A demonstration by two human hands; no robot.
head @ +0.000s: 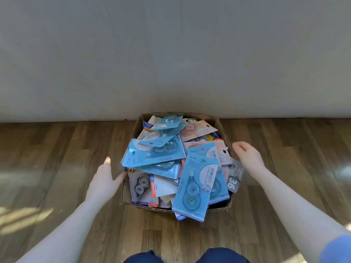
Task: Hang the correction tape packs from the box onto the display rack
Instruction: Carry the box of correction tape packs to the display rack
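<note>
An open cardboard box (224, 130) sits on the wooden floor against the wall, heaped with several correction tape packs. Most are blue, like the large pack (196, 186) hanging over the front edge; some are pink (197, 129), and a grey pack (235, 177) juts over the right side. My left hand (103, 180) is at the box's left wall with straight fingers, thumb touching the cardboard. My right hand (247, 154) hovers with relaxed fingers at the right rim, holding nothing. No display rack is in view.
A plain grey wall (171, 54) rises directly behind the box. Wooden floor (57, 168) spreads to both sides and in front. My knees in dark blue trousers (190, 256) show at the bottom edge.
</note>
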